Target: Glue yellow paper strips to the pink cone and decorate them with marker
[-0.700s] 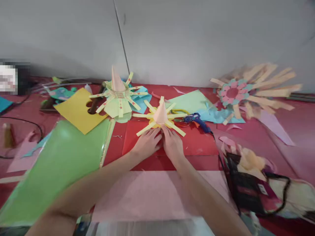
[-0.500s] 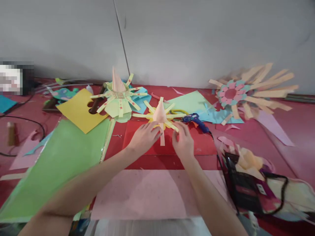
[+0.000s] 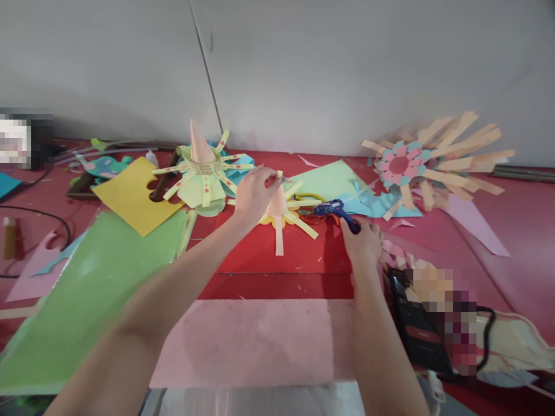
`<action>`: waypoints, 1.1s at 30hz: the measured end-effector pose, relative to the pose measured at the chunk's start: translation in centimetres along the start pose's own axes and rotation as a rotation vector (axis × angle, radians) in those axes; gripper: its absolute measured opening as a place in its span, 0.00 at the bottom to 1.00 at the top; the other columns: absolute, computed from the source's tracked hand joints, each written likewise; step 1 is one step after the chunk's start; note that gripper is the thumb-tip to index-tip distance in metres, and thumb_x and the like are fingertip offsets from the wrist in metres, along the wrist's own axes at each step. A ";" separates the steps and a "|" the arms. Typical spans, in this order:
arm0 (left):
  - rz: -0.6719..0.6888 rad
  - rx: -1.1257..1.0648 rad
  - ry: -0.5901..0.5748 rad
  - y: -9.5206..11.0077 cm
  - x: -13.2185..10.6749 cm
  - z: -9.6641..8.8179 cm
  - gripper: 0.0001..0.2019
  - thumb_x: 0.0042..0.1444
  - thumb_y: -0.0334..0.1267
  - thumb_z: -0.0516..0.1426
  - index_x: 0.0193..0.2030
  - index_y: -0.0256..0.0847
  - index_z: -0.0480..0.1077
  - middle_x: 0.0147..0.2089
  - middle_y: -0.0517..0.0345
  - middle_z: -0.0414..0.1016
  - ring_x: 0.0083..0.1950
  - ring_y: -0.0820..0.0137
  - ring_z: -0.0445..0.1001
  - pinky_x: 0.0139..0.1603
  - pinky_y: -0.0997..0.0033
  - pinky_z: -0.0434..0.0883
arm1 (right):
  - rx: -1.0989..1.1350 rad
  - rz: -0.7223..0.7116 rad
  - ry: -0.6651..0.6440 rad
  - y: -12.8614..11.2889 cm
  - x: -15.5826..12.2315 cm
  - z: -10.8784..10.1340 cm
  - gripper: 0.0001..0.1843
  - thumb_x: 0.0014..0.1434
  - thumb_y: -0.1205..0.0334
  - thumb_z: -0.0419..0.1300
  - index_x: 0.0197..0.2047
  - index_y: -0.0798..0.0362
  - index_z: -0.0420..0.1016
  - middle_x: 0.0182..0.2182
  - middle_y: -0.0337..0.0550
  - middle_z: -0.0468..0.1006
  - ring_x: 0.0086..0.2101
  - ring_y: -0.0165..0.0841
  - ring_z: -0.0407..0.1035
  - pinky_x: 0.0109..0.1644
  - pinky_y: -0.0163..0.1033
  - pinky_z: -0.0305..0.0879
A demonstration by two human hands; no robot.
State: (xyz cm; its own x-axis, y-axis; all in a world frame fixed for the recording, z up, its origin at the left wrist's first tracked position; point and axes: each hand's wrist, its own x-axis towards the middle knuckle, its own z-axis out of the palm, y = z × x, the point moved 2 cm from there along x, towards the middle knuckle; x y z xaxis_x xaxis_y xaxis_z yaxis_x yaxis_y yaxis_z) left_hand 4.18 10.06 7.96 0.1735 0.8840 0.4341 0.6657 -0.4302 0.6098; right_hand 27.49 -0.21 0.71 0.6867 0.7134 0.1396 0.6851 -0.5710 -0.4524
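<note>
A pale pink paper cone (image 3: 276,207) stands on a yellow paper flower base (image 3: 284,222) with pale strips spreading from it like rays. My left hand (image 3: 255,196) is at the top of the cone, thumb and fingers pinched on its tip, which they hide. To the right lies a blue glue gun (image 3: 330,208), its nozzle end pointing left toward the cone. My right hand (image 3: 365,242) is closed about the end of its handle. Beneath cone and glue gun is a red sheet (image 3: 260,254).
Behind left stands another cone piece with star-marked strips (image 3: 206,167). A pink-and-teal flower with long strips (image 3: 401,164) leans on the wall at right. Green (image 3: 95,300), yellow (image 3: 141,196) and pink sheets (image 3: 260,341) lie around. A phone (image 3: 418,323) lies at right front.
My left hand has risen from the cone's lower left to its tip. My right hand has left the strip at the cone's right and moved right onto the glue gun's handle.
</note>
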 end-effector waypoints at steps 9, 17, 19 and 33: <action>0.055 -0.027 0.028 0.9 0.2 -0.9 0.04 0.57 0.32 0.57 0.32 0.41 0.73 0.34 0.59 0.74 0.34 0.73 0.70 0.37 0.74 0.65 | -0.079 -0.094 -0.001 -1.3 0.0 0.5 0.23 0.52 0.47 0.59 0.44 0.56 0.75 0.43 0.55 0.72 0.47 0.49 0.63 0.49 0.52 0.57; 0.114 -0.057 0.083 1.7 0.8 -1.8 0.04 0.56 0.33 0.58 0.32 0.41 0.74 0.34 0.60 0.76 0.35 0.74 0.72 0.37 0.76 0.66 | -0.003 -0.125 -0.057 -0.9 0.2 1.1 0.21 0.49 0.53 0.60 0.45 0.56 0.72 0.45 0.54 0.72 0.47 0.47 0.63 0.50 0.51 0.57; 0.138 -0.070 0.075 2.0 1.0 -2.1 0.04 0.56 0.33 0.57 0.33 0.41 0.74 0.35 0.60 0.76 0.36 0.74 0.73 0.38 0.76 0.67 | 0.041 -0.128 -0.040 -0.8 0.3 1.1 0.21 0.49 0.53 0.60 0.43 0.56 0.72 0.43 0.53 0.72 0.46 0.46 0.64 0.49 0.50 0.58; 0.041 -0.056 -0.055 1.9 2.2 -2.1 0.05 0.56 0.31 0.56 0.37 0.40 0.74 0.39 0.58 0.77 0.39 0.71 0.74 0.42 0.73 0.67 | 0.267 -0.136 0.123 -1.8 -1.3 -1.1 0.24 0.48 0.44 0.58 0.40 0.54 0.69 0.34 0.47 0.74 0.35 0.39 0.66 0.43 0.45 0.61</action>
State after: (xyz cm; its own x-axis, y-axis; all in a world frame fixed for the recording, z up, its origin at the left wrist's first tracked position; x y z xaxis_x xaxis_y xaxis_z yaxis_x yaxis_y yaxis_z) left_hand 4.33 10.84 11.46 0.2406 0.8735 0.4233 0.6156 -0.4745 0.6292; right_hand 25.65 -0.57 2.28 0.6287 0.7118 0.3131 0.6958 -0.3352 -0.6353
